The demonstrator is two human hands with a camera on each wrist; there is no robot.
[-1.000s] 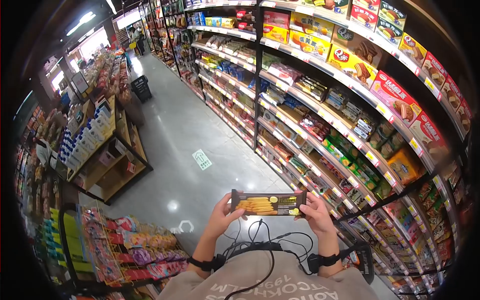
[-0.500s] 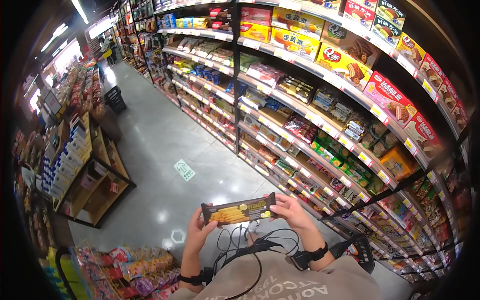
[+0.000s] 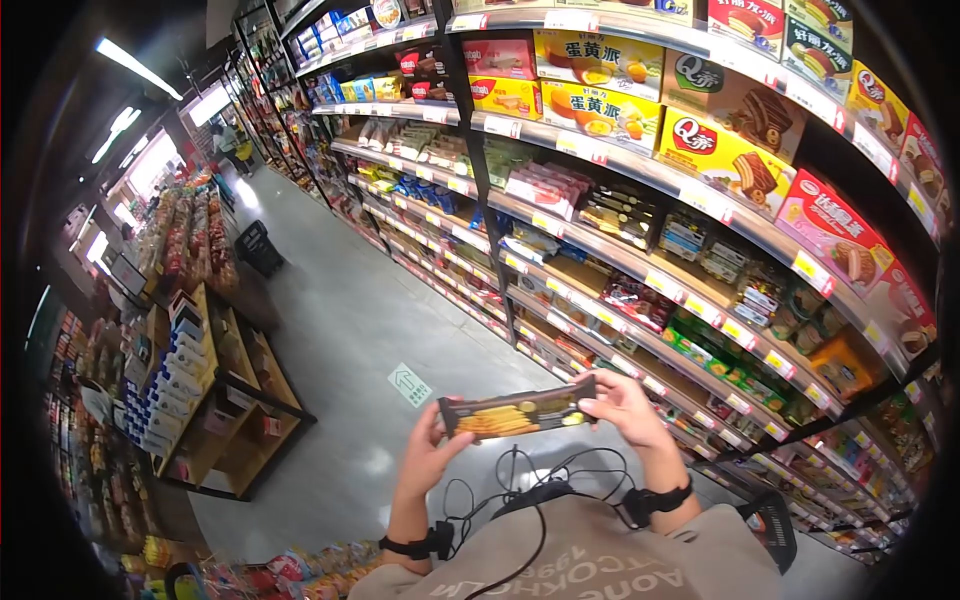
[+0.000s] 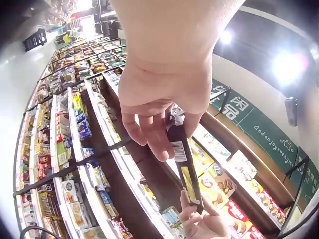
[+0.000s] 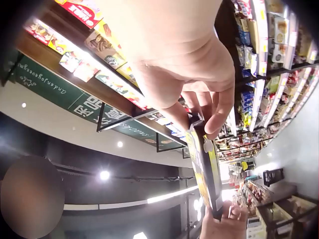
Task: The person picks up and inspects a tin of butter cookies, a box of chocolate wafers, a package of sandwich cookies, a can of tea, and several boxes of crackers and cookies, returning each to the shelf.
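Observation:
A dark brown packet of stick biscuits (image 3: 515, 413) is held level in front of the chest, its picture of golden sticks facing up toward the head camera. My left hand (image 3: 428, 450) pinches its left end, thumb on the front. At the opposite end my right hand (image 3: 627, 412) grips the packet with thumb and fingers. The left wrist view shows the barcode on the back of the packet (image 4: 182, 152) beside the left fingers. In the right wrist view the crimped end of the packet (image 5: 197, 121) sits between the right thumb and fingers.
Tall shelves of boxed pies (image 3: 725, 160) and bagged snacks run along the right. A wooden display stand (image 3: 240, 400) with white bottles is on the left. A dark basket (image 3: 258, 248) stands on the aisle floor (image 3: 345, 300), and another basket (image 3: 772, 530) is at the lower right.
The head view has swung left and then back right. Both hands keep hold of the biscuit packet, which has tilted, its right end now higher.

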